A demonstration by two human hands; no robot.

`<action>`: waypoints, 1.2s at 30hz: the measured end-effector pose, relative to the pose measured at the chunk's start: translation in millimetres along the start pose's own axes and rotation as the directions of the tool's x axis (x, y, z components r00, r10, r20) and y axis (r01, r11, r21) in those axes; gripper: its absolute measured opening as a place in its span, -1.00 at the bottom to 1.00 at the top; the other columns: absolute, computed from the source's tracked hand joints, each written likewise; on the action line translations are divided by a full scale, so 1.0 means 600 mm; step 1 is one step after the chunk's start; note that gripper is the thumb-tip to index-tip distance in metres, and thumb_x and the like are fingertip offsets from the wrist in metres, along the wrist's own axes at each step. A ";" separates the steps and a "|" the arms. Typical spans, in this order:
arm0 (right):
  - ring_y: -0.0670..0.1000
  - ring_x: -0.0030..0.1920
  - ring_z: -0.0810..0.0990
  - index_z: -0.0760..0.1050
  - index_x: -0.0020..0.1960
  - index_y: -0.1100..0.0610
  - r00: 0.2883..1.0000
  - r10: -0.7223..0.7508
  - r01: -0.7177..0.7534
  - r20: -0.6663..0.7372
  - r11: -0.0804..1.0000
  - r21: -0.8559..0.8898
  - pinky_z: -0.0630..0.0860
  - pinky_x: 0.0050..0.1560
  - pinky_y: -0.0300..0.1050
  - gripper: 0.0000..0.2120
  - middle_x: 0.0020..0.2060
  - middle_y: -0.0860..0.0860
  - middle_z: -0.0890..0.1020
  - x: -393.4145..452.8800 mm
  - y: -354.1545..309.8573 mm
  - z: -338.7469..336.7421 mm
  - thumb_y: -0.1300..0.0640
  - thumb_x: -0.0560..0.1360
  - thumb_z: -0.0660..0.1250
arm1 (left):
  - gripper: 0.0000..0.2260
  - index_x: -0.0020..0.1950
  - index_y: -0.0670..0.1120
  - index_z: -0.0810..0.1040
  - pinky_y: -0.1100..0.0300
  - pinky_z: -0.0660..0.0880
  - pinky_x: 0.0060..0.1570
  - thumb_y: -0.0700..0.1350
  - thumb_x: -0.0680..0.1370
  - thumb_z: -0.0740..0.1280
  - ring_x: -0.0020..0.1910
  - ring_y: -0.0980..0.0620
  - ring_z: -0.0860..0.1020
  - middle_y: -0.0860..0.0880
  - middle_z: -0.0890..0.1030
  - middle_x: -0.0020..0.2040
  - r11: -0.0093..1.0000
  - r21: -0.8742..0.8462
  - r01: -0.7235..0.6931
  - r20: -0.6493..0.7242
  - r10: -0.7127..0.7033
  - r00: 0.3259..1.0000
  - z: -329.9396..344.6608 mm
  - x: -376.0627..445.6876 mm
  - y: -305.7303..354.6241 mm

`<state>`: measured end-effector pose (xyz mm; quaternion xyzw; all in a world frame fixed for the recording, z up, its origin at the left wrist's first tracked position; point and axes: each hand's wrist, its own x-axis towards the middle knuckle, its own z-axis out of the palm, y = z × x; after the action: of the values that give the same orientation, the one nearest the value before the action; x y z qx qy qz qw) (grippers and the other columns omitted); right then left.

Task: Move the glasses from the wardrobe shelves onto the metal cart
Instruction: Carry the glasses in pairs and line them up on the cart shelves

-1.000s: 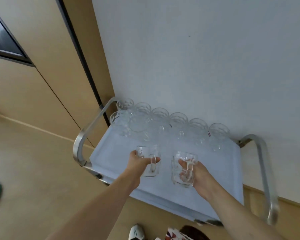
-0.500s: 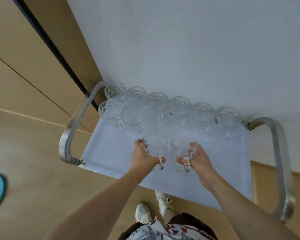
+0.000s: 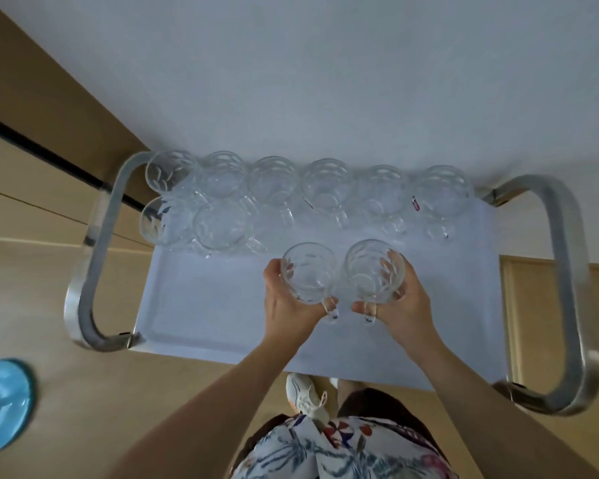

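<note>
Since half a second ago the view has tilted further down, and both hands now hold their mugs closer to the rows at the back of the cart. The left hand (image 3: 287, 299) grips the left glass mug (image 3: 307, 275) around its wall, and the right hand (image 3: 400, 299) grips the right glass mug (image 3: 372, 269) the same way. Both mugs are upright, mouth up, so their long axis is vertical; their handles point toward the person. The two mugs are just beside each other above the white cart top (image 3: 201, 305); I cannot tell whether they touch it. Behind them, eight more glass mugs (image 3: 327, 183) stand upright, six in the back row by the wall and two in front at the left. The metal handles (image 3: 94, 257) curve at both ends.
</note>
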<state>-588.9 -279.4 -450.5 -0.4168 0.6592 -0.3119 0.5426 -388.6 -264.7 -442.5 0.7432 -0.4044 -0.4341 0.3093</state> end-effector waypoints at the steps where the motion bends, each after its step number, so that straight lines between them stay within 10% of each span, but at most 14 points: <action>1: -0.22 0.26 0.54 0.38 0.46 -0.16 1.000 -0.016 0.016 0.008 0.999 -0.045 0.53 0.26 -0.18 0.12 0.25 -0.26 0.58 0.001 0.001 -0.004 -0.08 -0.05 0.73 | -0.13 0.28 0.19 0.16 0.21 0.48 0.10 0.04 0.19 0.67 0.20 0.12 0.46 0.24 0.37 0.17 1.000 0.019 -0.011 0.004 0.011 1.000 0.000 0.002 -0.002; 13: -0.22 0.22 0.50 0.33 0.45 -0.08 0.999 -0.030 0.035 0.025 0.968 -0.247 0.36 0.15 -0.50 0.04 0.20 -0.30 0.54 -0.007 0.010 -0.007 -0.11 0.04 0.69 | -0.05 0.24 0.25 0.11 0.14 0.48 0.08 0.09 0.12 0.73 0.17 0.08 0.49 0.16 0.41 0.17 0.983 0.180 -0.027 0.030 0.022 0.999 -0.009 -0.004 -0.013; 21: 0.05 0.30 0.51 0.29 0.55 0.04 0.983 -0.087 0.018 -0.164 0.924 -0.382 0.49 0.35 0.15 -0.18 0.37 0.02 0.49 -0.048 0.009 -0.005 0.40 0.38 0.49 | -0.01 0.34 0.09 0.17 0.12 0.48 0.08 0.13 0.12 0.73 0.15 0.06 0.49 0.15 0.38 0.18 0.977 0.213 -0.035 0.104 0.013 0.995 -0.030 0.001 -0.026; 26: 0.16 0.30 0.50 0.48 0.38 0.20 0.760 -0.462 0.225 -0.458 0.847 -0.482 0.48 0.33 0.17 -0.46 0.29 0.13 0.53 -0.105 -0.026 0.034 0.44 0.42 0.34 | -0.07 0.34 -0.01 0.23 0.08 0.50 0.08 0.12 0.16 0.70 0.16 0.05 0.48 0.13 0.35 0.16 0.976 0.219 -0.002 0.120 -0.025 0.992 -0.047 -0.004 -0.055; 30: 0.12 0.27 0.53 0.55 0.30 0.25 0.663 -0.681 0.442 -0.311 0.691 -0.573 0.45 0.33 -0.13 -0.61 0.23 0.17 0.56 -0.119 -0.068 0.099 0.24 0.48 0.36 | -0.26 0.37 -0.08 0.23 0.13 0.42 0.15 -0.07 0.34 0.60 0.23 -0.03 0.44 0.04 0.38 0.21 0.961 0.240 -0.134 0.174 0.094 0.980 -0.066 -0.006 -0.072; 36: 0.19 0.54 0.18 0.26 0.56 0.03 0.928 -0.342 0.343 0.149 0.622 -0.704 0.27 0.48 0.14 -0.30 0.55 0.17 0.23 -0.094 -0.132 0.190 -0.15 0.52 0.41 | -0.38 0.36 -0.24 0.40 -0.08 0.37 0.35 -0.27 0.32 0.46 0.32 -0.17 0.35 -0.21 0.46 0.31 0.762 0.467 -0.447 -0.066 0.535 0.842 -0.156 0.035 -0.051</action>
<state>-457.6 -261.3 -381.0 -0.7129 0.6362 -0.1262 0.2665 -288.6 -257.9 -435.0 0.6990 -0.6393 -0.1610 0.2771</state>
